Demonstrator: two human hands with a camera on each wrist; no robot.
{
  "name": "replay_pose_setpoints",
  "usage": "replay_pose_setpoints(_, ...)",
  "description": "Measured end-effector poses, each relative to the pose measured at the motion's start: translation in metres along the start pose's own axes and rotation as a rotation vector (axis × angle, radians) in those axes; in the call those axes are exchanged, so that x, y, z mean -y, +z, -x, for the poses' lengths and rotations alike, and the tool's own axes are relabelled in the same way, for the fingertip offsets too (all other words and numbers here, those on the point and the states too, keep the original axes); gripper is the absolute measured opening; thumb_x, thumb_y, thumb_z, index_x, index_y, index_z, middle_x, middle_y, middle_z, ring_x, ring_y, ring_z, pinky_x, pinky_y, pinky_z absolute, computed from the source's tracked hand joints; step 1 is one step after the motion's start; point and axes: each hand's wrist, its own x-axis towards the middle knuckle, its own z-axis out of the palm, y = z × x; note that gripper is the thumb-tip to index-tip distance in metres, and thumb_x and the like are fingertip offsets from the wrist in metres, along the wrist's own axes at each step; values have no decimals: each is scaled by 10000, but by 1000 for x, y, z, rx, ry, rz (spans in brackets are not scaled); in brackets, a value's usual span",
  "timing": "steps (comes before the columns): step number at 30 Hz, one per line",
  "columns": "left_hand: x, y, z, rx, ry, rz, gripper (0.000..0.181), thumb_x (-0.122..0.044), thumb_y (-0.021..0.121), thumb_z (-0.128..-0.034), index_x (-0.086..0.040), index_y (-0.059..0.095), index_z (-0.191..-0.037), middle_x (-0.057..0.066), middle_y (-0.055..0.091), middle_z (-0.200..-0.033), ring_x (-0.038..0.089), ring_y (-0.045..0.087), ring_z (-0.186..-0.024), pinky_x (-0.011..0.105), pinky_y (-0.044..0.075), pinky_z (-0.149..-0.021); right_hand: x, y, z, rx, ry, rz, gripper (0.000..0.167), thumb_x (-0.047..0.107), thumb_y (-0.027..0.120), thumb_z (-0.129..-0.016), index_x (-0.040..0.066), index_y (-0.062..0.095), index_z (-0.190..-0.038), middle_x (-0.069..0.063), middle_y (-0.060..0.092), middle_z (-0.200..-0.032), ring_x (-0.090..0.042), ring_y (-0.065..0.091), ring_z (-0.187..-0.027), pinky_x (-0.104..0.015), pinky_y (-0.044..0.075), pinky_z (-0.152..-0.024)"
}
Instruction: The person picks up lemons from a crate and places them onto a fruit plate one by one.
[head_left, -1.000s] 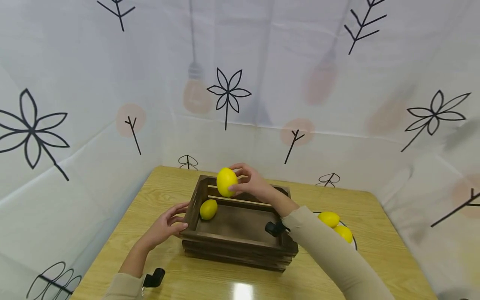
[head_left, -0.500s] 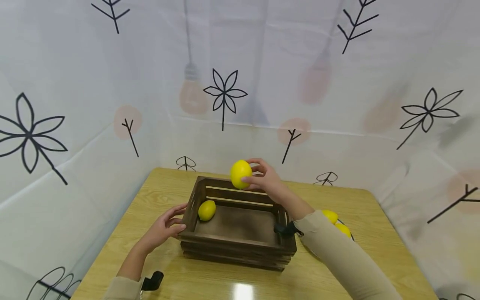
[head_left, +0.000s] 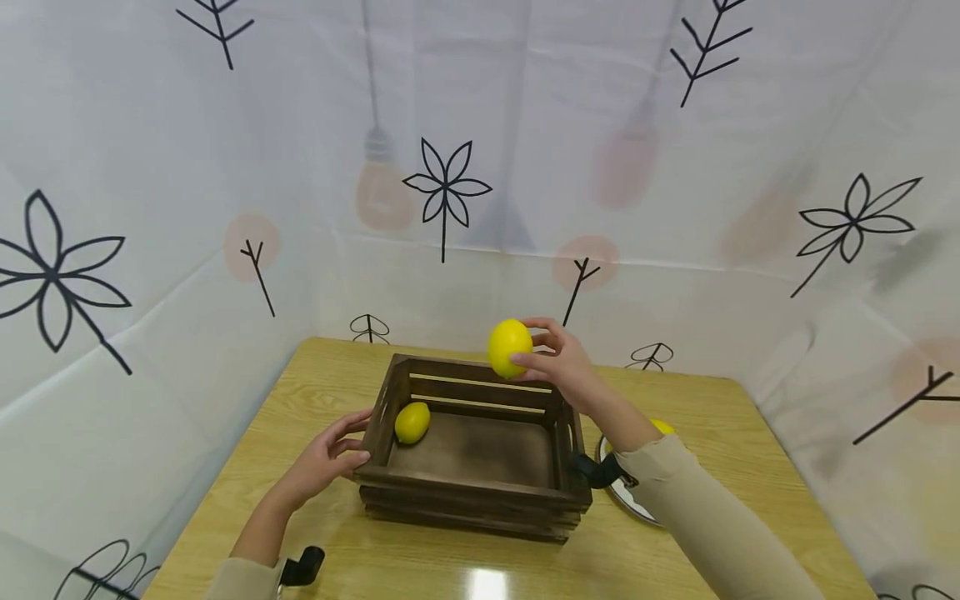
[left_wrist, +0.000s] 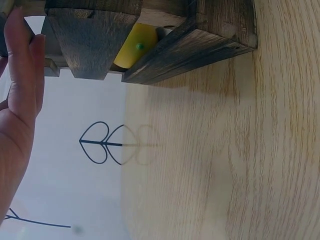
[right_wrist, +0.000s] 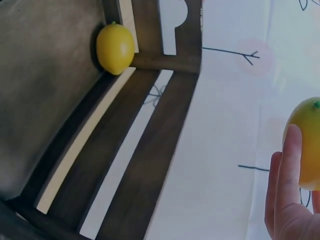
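A dark brown slatted wooden crate (head_left: 480, 518) stands on the table. My right hand (head_left: 566, 367) pinches a yellow lemon (head_left: 509, 347) above the crate's back right part; the right wrist view shows that lemon (right_wrist: 307, 142) at its right edge, with the fingers along it. Inside the crate, a second lemon (head_left: 412, 422) lies in the left back corner. My left hand (head_left: 324, 458) rests against the crate's left side, its fingers along the outer wall. Through the slats in the left wrist view, part of the lemon (left_wrist: 137, 46) inside shows.
To the right of the crate, a white plate (head_left: 633, 502) with a dark rim is partly hidden by my right forearm. A bit of a yellow lemon (head_left: 663, 427) shows on it. The wooden table (head_left: 330, 371) is bounded by patterned white cloth (head_left: 510, 167).
My right hand has carried the lemon to the right, from over the crate's left back part to its right back part. The left hand stays at the crate's side.
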Motion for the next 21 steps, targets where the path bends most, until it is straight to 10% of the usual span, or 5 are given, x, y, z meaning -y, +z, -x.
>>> replay_pose_setpoints(21,-2,1,0,5,-1,9,594,-97,580,-922,-71,305,-1448,251,304,-1402,101,526,-1048,380,523,-673,10,-27,33,-73,-13,-1,547,18,633,-859,35,364,-1335,-178,430,-1153,-218,574,-933,-427,507,-804)
